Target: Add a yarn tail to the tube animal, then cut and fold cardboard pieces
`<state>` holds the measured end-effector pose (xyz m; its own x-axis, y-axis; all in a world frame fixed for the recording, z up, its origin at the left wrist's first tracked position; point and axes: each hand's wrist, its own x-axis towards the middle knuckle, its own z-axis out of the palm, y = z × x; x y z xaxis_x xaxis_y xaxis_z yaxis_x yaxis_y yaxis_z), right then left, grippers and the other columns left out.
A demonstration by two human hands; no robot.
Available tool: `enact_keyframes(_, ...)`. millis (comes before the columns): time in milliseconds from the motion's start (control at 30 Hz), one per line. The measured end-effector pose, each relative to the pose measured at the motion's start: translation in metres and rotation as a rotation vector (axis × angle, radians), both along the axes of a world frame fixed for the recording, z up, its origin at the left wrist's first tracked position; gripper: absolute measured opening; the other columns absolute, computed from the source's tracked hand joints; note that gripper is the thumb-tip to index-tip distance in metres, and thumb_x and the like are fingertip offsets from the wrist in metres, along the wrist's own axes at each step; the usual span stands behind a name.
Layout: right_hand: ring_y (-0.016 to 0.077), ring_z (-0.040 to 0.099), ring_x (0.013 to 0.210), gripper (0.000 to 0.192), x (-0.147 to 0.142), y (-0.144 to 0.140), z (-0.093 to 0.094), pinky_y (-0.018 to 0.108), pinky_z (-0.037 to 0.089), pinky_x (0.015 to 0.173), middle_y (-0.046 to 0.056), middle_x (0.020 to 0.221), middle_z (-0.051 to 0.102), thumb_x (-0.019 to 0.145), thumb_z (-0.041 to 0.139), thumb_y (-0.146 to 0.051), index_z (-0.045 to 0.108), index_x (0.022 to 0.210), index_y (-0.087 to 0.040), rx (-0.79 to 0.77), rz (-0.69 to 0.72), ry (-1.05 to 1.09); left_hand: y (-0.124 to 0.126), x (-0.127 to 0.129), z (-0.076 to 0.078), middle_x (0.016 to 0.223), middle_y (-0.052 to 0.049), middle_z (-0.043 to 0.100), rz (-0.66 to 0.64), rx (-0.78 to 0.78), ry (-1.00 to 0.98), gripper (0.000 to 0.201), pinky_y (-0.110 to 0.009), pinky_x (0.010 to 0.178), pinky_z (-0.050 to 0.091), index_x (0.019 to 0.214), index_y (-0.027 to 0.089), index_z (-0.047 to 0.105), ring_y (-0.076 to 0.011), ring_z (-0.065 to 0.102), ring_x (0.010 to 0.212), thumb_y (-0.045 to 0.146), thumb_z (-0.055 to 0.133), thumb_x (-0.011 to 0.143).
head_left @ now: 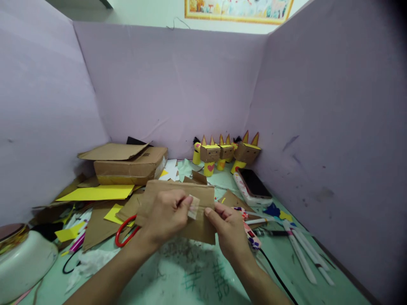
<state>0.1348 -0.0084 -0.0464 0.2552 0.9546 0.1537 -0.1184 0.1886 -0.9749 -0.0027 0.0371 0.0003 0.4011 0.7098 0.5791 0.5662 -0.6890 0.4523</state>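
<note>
A flat piece of brown cardboard [181,188] is held up above the table, tilted toward me. My right hand [229,226] pinches its right edge between thumb and fingers. In front of the cardboard, my left hand [168,214] is closed, its thumb and curled finger gripping a pale, translucent strip [193,207] that looks like tape. I cannot tell whether that strip is stuck to the cardboard. Scissors with a red handle [122,235] lie by my left wrist, and a glue gun [252,237] with a black cord rests beyond my right hand.
Cardboard figures with yellow bodies [209,168] stand at the back, near a phone [255,183]. A cardboard box [130,169], yellow sheets [98,193] and scraps crowd the left. White sticks [302,254] lie at right; a white rounded container [25,258] sits front left. Lilac panels [171,84] enclose the table.
</note>
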Motion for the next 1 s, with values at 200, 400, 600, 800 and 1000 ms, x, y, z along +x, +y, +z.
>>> enact_keyframes(200, 0.0132, 0.048, 0.055, 0.020, 0.000, -0.002, -0.001, 0.024, 0.040, 0.056, -0.004, 0.053, 0.052, 0.069, 0.062, -0.030, 0.055, 0.057, -0.017, 0.072, -0.140, 0.042, 0.012, -0.010, 0.006, 0.044, 0.005, 0.040, 0.081, -0.132, -0.099, 0.036, -0.020, 0.044, 0.029, 0.047, 0.016, 0.045, -0.0078, 0.039, 0.044, 0.030, 0.050, 0.079)
enact_keyframes(400, 0.0149, 0.053, 0.058, 0.018, 0.016, 0.002, 0.000, 0.025, 0.043, 0.057, 0.001, 0.062, 0.061, 0.062, 0.069, -0.032, 0.064, 0.066, -0.015, 0.019, -0.272, 0.204, 0.046, -0.061, 0.033, 0.057, 0.004, 0.052, 0.374, -0.097, -0.344, 0.025, -0.017, 0.052, 0.035, 0.067, 0.009, 0.058, -0.0057, 0.046, 0.054, 0.027, 0.048, 0.081)
enact_keyframes(600, 0.0141, 0.053, 0.059, 0.023, 0.018, 0.007, 0.002, 0.023, 0.043, 0.054, 0.000, 0.061, 0.061, 0.052, 0.072, -0.032, 0.066, 0.066, -0.016, -0.054, -0.260, 0.337, 0.043, -0.088, 0.057, 0.080, 0.000, 0.066, 0.055, -0.460, -0.427, 0.027, -0.020, 0.060, 0.046, 0.084, 0.014, 0.059, -0.0120, 0.060, 0.070, 0.017, 0.071, 0.060)
enact_keyframes(800, 0.0145, 0.054, 0.060, 0.021, 0.017, 0.007, -0.001, 0.022, 0.042, 0.053, 0.001, 0.061, 0.062, 0.053, 0.070, -0.032, 0.065, 0.064, -0.016, -0.076, -0.241, 0.295, 0.020, -0.062, 0.050, 0.061, 0.001, 0.064, -0.279, -0.510, -0.710, 0.013, -0.021, 0.047, 0.043, 0.057, 0.017, 0.056, -0.0098, 0.055, 0.048, 0.003, 0.054, 0.057)
enact_keyframes(1000, 0.0161, 0.058, 0.056, 0.020, 0.009, 0.008, -0.012, 0.024, 0.044, 0.050, 0.002, 0.061, 0.065, 0.060, 0.068, -0.033, 0.064, 0.063, -0.014, -0.140, -0.067, 0.175, 0.019, -0.046, 0.040, 0.068, 0.001, 0.062, -0.265, -0.665, -0.306, 0.008, -0.021, 0.053, 0.042, 0.074, 0.017, 0.061, -0.0105, 0.054, 0.058, 0.024, 0.059, 0.072)
